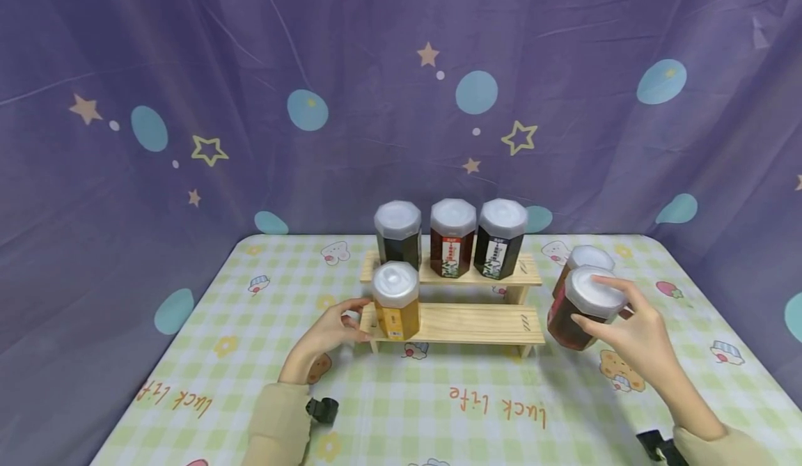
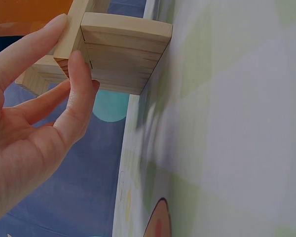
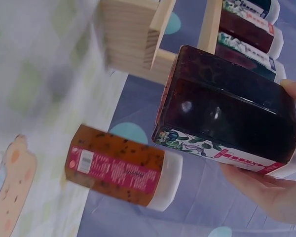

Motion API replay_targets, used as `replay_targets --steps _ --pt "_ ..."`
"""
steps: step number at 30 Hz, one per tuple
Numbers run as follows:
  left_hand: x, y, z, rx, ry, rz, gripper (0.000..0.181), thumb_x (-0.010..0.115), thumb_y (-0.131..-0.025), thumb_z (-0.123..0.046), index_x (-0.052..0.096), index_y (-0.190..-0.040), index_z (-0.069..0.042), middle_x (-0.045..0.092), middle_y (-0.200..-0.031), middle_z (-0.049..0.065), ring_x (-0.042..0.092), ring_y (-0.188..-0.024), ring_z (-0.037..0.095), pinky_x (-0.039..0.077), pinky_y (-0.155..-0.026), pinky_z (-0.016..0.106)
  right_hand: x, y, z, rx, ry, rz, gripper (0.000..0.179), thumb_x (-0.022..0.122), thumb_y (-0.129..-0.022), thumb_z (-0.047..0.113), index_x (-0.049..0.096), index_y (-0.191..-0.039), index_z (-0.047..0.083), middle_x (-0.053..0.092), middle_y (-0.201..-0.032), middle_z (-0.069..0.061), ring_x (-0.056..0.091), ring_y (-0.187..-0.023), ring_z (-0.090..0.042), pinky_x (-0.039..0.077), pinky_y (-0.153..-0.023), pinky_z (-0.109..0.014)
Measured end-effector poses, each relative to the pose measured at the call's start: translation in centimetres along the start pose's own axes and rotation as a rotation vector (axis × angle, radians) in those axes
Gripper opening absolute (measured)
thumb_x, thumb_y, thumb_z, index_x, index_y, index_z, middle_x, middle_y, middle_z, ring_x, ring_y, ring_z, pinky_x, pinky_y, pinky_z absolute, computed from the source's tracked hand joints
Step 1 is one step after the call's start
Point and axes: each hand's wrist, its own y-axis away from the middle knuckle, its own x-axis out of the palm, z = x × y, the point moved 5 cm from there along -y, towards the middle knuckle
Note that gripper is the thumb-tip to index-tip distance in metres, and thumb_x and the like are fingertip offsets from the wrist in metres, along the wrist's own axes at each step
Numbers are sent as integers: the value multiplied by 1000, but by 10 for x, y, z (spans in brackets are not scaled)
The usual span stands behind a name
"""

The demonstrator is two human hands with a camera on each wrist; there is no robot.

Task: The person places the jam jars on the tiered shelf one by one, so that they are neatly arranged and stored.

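My right hand (image 1: pixel 642 330) grips a dark red jar (image 1: pixel 571 320) around its white lid, tilted to the right of a two-tier wooden rack (image 1: pixel 473 323). In the right wrist view the jar's label (image 3: pixel 237 160) shows leaves and red print. Behind it stands an amber jar with dark specks and a pink label (image 3: pixel 121 168), partly hidden in the head view. My left hand (image 1: pixel 328 330) holds the left end of the rack's lower plank between thumb and fingers (image 2: pixel 79 74). Close by, a yellow jar (image 1: pixel 404 318) stands on that plank's left end.
On the upper plank stand three white-lidded jars: a dark one (image 1: pixel 401 239), a reddish one (image 1: pixel 452 243) and another dark one (image 1: pixel 501 243). A checked cloth (image 1: pixel 489 382) covers the table. Behind it hangs a purple curtain (image 1: pixel 376 159).
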Motion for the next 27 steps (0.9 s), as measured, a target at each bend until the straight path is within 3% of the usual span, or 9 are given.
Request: replay_targets --steps 1,2,4,8,12,14,18,22,27 --pt "0 0 0 1 1 0 67 73 -70 -6 42 -129 0 44 -112 18 50 -67 15 44 -59 29 2 -1 2 2 -2 7 71 82 -60 19 50 -123 21 49 -121 -6 48 -97 -3 39 -75 -12" --pt "0 0 0 1 2 1 67 73 -70 -6 42 -129 0 44 -112 18 50 -67 15 44 -59 29 5 -2 -7 -22 -9 -1 72 83 -58 21 51 -123 22 50 -120 -4 48 -96 0 37 -73 -8" --pt "0 0 0 2 2 2 67 73 -70 -6 41 -129 0 43 -112 19 50 -67 14 44 -59 29 11 -3 -20 -39 -7 -6 74 84 -57 22 51 -123 23 51 -120 -1 49 -98 -5 40 -75 -13" --pt "-1 1 -1 2 0 5 67 72 -71 -6 40 -130 1 43 -113 19 50 -67 14 44 -60 30 8 -3 42 -32 -96 24 67 82 -59 12 53 -120 14 51 -116 -10 48 -96 -8 41 -77 -16" --pt "0 1 -2 -4 5 9 66 71 -72 -3 40 -130 2 43 -114 20 51 -68 14 45 -61 32 6 -2 89 -40 -138 37 61 79 -63 8 54 -118 10 50 -114 -13 47 -94 -4 36 -76 -8" --pt "-1 0 -1 -7 12 11 66 70 -71 -1 40 -130 3 43 -115 21 51 -68 15 45 -61 34 10 -4 91 -75 -199 40 62 79 -62 6 53 -118 10 49 -118 -12 48 -95 -3 37 -76 -8" --pt "-1 0 -1 -1 27 21 65 69 -71 3 38 -129 6 42 -115 24 50 -68 16 45 -60 35 15 -5 100 -81 -187 45 62 79 -61 7 53 -117 10 51 -114 -13 51 -86 -8 40 -69 -11" --pt "-1 0 -2 1 16 18 66 70 -71 0 39 -130 5 42 -116 22 50 -68 15 45 -60 34 19 -6 118 -58 -80 61 61 80 -61 8 53 -116 10 55 -102 -14 48 -71 -6 39 -59 -14" --pt "-1 1 -1 -5 9 -1 67 72 -71 -4 41 -130 1 43 -116 19 51 -67 13 45 -61 34 30 -9 126 -90 -159 92 62 79 -58 -2 53 -115 5 54 -106 -14 50 -76 3 41 -64 -10"
